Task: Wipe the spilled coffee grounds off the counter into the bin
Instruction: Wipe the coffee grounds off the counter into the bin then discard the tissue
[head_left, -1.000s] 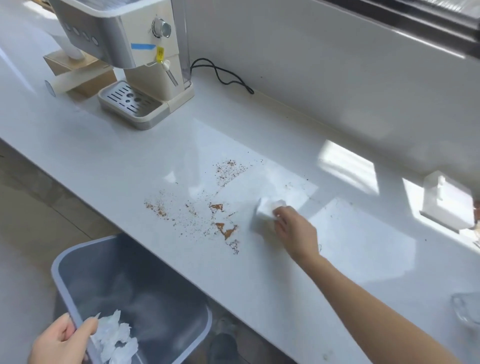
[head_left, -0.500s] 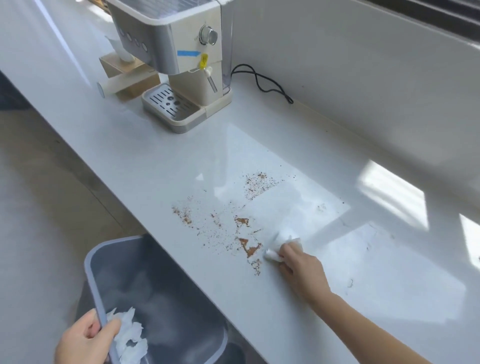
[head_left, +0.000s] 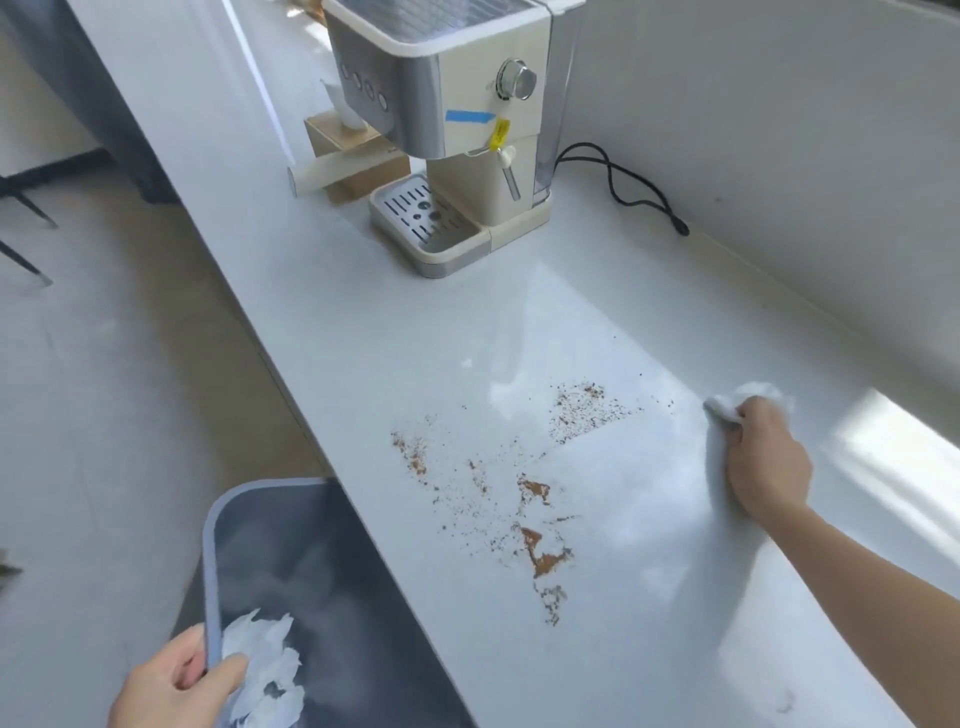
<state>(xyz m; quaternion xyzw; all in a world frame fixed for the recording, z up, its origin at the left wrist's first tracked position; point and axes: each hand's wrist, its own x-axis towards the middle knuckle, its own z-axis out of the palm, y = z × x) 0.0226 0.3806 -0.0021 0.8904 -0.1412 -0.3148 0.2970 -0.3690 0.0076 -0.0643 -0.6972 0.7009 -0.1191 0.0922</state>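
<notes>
Roughly mid-frame: coffee grounds (head_left: 524, 493), brown, scattered on white counter (head_left: 363, 332). Densest smears at 6 o'clock of the patch, w/ a finer speckled cluster at 1 o'clock and a thin streak at 9 o'clock. Near its 1 o'clock side the speckle ends in a straight edge, w/ bare counter beyond.

Right hand (head_left: 768, 457): at 3 o'clock of the grounds, well apart from the thick smears, palm down on counter, fingers closed around a wad of white tissue (head_left: 745, 400). Tissue sticks out past the knuckles toward 12 o'clock and touches the counter. Forearm runs off to 4 o'clock.

Bin (head_left: 210, 545): grey-blue, rounded rim, at 8 o'clock of the grounds, below counter edge, partly tucked under it. Crumpled white paper (head_left: 265, 670) inside, near the rim.

Left hand (head_left: 174, 686): at 7 o'clock of frame, fingers pinched over the bin rim, thumb inside next to the paper.

Coffee machine (head_left: 447, 119): cream and steel, at 12 o'clock of the grounds, well apart. Drip tray in front, dial on the side, blue tape strip and yellow tag. Black cord (head_left: 623, 192) trails at 3 o'clock of it along the wall. Cardboard box (head_left: 358, 161) at its 9 o'clock, partly hidden.
</notes>
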